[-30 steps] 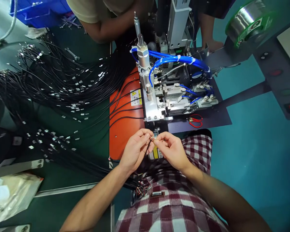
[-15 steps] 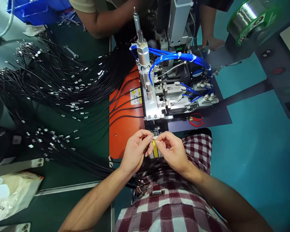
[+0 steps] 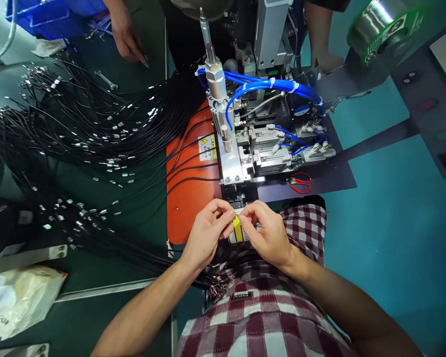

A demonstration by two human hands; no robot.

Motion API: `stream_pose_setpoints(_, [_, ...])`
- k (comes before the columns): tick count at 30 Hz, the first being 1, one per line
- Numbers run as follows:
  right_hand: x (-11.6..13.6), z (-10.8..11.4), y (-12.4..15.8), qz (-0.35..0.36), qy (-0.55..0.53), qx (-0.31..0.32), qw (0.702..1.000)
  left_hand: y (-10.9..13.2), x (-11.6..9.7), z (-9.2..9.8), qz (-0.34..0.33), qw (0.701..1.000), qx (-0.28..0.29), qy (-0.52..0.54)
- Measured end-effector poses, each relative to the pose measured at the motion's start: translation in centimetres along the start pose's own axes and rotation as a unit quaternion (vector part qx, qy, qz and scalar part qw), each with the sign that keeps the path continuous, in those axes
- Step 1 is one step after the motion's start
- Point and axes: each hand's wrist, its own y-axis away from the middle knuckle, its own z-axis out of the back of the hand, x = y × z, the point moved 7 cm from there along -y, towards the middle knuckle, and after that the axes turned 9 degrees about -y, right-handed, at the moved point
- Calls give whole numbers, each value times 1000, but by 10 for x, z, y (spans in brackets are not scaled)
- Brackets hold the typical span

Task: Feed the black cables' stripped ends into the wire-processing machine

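My left hand (image 3: 208,230) and my right hand (image 3: 267,230) meet at the fingertips, just below the front of a metal machine (image 3: 230,161). Each hand is closed in a pinch on something too small to make out. Under the fingertips shows a yellow and white label (image 3: 238,230). An orange plate (image 3: 193,208) lies to the left of the machine, with black cables (image 3: 193,179) running across it. Below my hands, a bundle of thin coloured wire ends (image 3: 219,287) rests by the checked apron (image 3: 260,317).
Many black cables with metal ends (image 3: 114,144) cover the green table (image 3: 107,270). Red-handled scissors (image 3: 300,182) lie right of the machine. A solder spool (image 3: 379,29) hangs at upper right. Another person's hand (image 3: 126,39) is near a blue bin (image 3: 55,17).
The other person's arm has shifted left, and a hand with extended fingers now shows over the table. My hands stay nearly in place, still pinched together. The view has shifted slightly.
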Motion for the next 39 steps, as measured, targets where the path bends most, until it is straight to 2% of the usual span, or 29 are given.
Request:
stream_pose_setpoints(3, [2, 2, 0, 7, 3, -8, 1000, 0, 3, 2, 8, 999, -9, 29])
stream_pose_setpoints(6, [-7, 1, 0, -74, -94, -20, 993, -1, 6, 4, 19, 999, -16, 45])
stream_pose_setpoints(7, [-12, -3, 0, -121, -152, -14, 981, -1, 6, 4, 21, 998, -18, 52])
stream_pose_setpoints(10, [-19, -24, 5, -234, -315, 17, 920, 0, 5, 4, 24, 997, -26, 74])
stream_pose_setpoints(12, [-18, -33, 7, -247, -361, 14, 899, 2, 4, 3, 21, 996, -36, 81])
stream_pose_setpoints(14, [-19, -36, 8, -238, -369, -10, 898, 2, 3, 3, 8, 996, -49, 81])
stream_pose_setpoints(18, [-27, -34, 11, -229, -322, -11, 919, 2, 5, 3, -3, 997, -59, 57])
stream_pose_setpoints(23, [-28, -8, 9, -196, -186, -20, 963, 1, 6, 5, -19, 998, -54, 21])
stream_pose_setpoints(29, [-23, -2, 4, -162, -168, -17, 972, -1, 10, 7, -15, 999, -51, -10])
stream_pose_setpoints(35, [-11, 7, -3, -72, -43, 36, 996, -4, 9, 9, 1, 991, 16, -130])
stream_pose_setpoints(39, [-4, 11, -7, -37, 0, 63, 997, -5, 9, 9, 3, 987, 25, -158])
